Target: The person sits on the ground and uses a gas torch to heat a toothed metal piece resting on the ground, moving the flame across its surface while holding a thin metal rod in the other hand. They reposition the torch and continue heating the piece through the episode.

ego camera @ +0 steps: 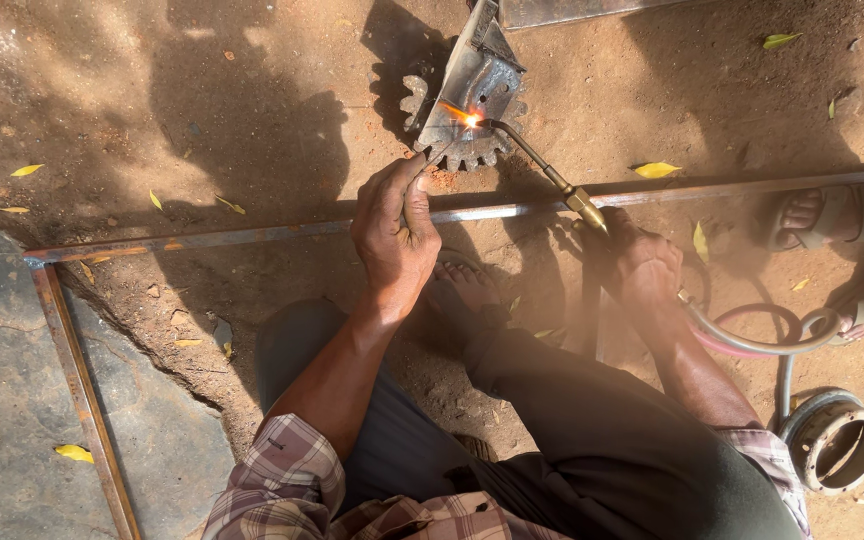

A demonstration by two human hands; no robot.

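I squat on bare earth. My right hand (642, 272) grips a gas torch (552, 180) with a brass neck; its bent tip throws an orange flame (464, 116) onto a grey metal piece (472, 85) that stands on a toothed gear wheel (462, 150). My left hand (394, 235) pinches a thin rod whose end reaches the lower edge of that metal piece, just left of the flame. Grey and pink hoses (752, 340) run from the torch handle to the right.
A rusty angle-iron frame (252, 235) lies across the ground and turns down the left side (82, 390). Another person's sandalled feet (832, 215) stand at the right. A metal ring fitting (837, 440) lies lower right. Yellow leaves are scattered around.
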